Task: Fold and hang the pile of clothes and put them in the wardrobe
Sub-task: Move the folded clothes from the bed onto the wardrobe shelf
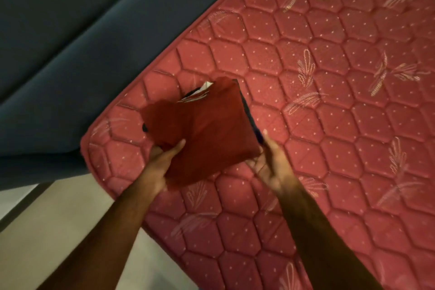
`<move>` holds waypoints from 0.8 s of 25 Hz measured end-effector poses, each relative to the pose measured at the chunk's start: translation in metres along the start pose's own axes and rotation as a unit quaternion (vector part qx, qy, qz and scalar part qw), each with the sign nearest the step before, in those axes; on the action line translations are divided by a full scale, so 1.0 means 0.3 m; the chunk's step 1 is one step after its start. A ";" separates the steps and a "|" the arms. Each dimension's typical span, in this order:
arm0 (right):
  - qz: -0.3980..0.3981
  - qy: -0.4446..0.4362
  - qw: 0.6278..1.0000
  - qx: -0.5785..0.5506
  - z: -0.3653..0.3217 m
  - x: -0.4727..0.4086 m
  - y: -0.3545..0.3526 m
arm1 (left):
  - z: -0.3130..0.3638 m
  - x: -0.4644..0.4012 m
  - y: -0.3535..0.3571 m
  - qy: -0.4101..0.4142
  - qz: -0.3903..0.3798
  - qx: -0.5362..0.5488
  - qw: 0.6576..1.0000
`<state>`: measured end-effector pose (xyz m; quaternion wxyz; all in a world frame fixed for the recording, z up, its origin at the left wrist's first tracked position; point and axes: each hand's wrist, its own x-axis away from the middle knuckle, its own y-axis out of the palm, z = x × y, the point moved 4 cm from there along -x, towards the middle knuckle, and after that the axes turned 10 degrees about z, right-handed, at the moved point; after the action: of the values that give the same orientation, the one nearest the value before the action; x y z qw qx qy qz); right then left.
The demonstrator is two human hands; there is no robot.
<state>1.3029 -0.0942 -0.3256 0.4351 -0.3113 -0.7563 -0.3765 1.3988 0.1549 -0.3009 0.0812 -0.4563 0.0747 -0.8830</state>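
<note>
Fingers [175, 148] of the left hand [160, 167] curl over the near left edge of a folded dark red cloth bundle [207, 134], thumb on top, gripping it. Right hand [270, 165] sits at the bundle's near right corner, palm up, fingers straight and relaxed, touching or supporting the edge (cannot tell whether they reach under it).

Bundle position: over the near left corner region of a pink-red quilted mattress [329, 101]; whether it is lifted or resting cannot be told. Shape roughly rectangular, soft, matte weave. A loose flap droops off its left side. A dark navy layer [249, 115] shows along the right edge; bits of white and black fabric [202, 88] peek out at the far end.

Mattress: hexagon-like stitched cells, pale dots, feather-like motifs, piped rounded corner at left. Wide bare surface to the right and beyond the bundle.

Beyond the mattress edge, upper left: dark grey-blue upholstered bed frame [70, 42], smooth. Lower left: pale floor [58, 219], open beside the corner.
</note>
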 end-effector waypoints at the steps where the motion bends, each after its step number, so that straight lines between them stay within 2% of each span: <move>1: -0.006 0.021 1.000 -0.012 -0.014 0.011 -0.018 | -0.017 0.040 -0.054 -0.023 -0.011 -0.003 1.000; 4: -0.027 0.060 0.988 0.138 0.002 0.080 0.017 | -0.059 0.152 -0.204 -0.032 -0.037 -0.031 0.998; 6: -0.038 0.053 0.962 0.264 0.047 0.161 0.072 | -0.080 0.209 -0.311 -0.018 -0.063 -0.059 0.996; 8: -0.020 0.038 0.941 0.336 0.096 0.260 0.132 | -0.081 0.279 -0.403 -0.005 -0.091 -0.073 0.993; 10: -0.043 0.046 0.928 0.366 0.168 0.400 0.192 | -0.063 0.380 -0.499 0.011 -0.099 -0.080 0.992; 13: -0.061 0.013 0.932 0.358 0.279 0.588 0.240 | -0.049 0.552 -0.663 0.040 -0.070 -0.056 0.995; 17: -0.109 -0.021 0.935 0.338 0.463 0.923 0.350 | -0.048 0.819 -0.974 0.086 0.018 0.021 0.996; 20: -0.153 -0.047 0.915 0.371 0.623 1.172 0.453 | -0.095 1.048 -1.242 0.120 0.095 0.070 0.986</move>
<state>1.1820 0.1842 -0.0343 0.4202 -0.0253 -0.8997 -0.1158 1.1682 0.4534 0.0089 0.1873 -0.3314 0.0651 -0.9224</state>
